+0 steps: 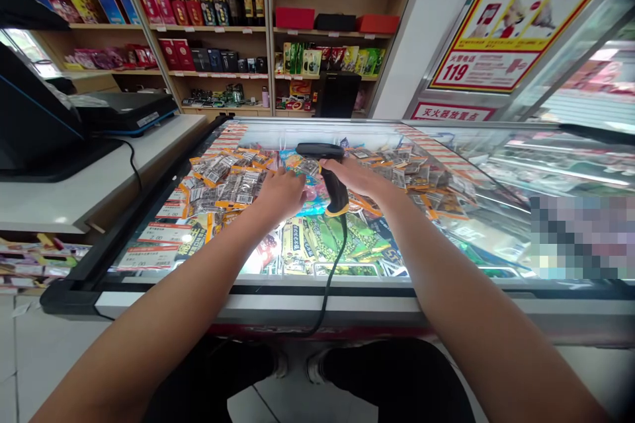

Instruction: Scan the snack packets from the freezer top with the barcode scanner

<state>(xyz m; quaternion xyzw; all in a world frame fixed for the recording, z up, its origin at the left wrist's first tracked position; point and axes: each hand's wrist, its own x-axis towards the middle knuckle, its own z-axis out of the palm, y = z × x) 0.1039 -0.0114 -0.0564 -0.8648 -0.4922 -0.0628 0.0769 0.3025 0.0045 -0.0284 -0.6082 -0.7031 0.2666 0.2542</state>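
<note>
A black barcode scanner with yellow trim is in my right hand, whose fingers close around the top of its handle. Its dark head points away to the left, and a black cable runs from the handle down over the front edge. Just left of the scanner, my left hand has its fingers curled; what is under them is hidden. Around both hands are clear snack packets with orange edges, and blue-and-pink packets show between them. Green packets lie nearer to me.
A glass-topped display freezer spans the front, with price labels along its left side. At left stands a counter with a scale and a dark monitor. Stocked shelves rise behind.
</note>
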